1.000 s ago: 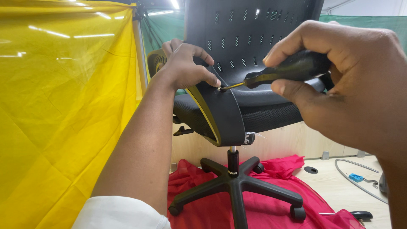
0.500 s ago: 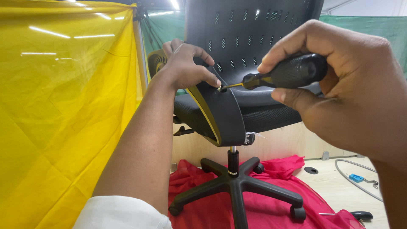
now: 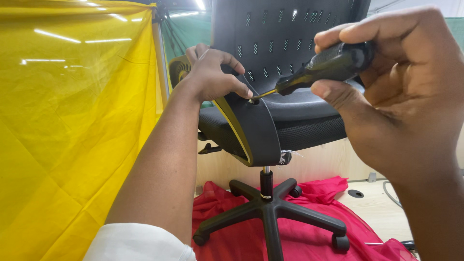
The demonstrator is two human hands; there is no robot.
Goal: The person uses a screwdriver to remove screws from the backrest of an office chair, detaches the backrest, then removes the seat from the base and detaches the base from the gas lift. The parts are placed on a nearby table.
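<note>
the right hand (image 3: 401, 92) is wrapped tight around the black handle of a screwdriver (image 3: 319, 69), whose tip sits tilted at a screw (image 3: 252, 100) in the curved black bracket (image 3: 253, 130) at the back of the office chair (image 3: 285, 72). the left hand (image 3: 210, 72) is curled on the bracket's edge, thumb just beside the screw. with the shaft angled, the tip could likely jump out, chewing the screw head or jabbing that thumb; the wheeled base (image 3: 268, 212) on the red cloth (image 3: 309, 241) could roll under the push.

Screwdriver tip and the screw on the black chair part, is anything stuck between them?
Nothing visible. The screwdriver in the right hand meets the screw directly; the left hand grips beside it.
</note>
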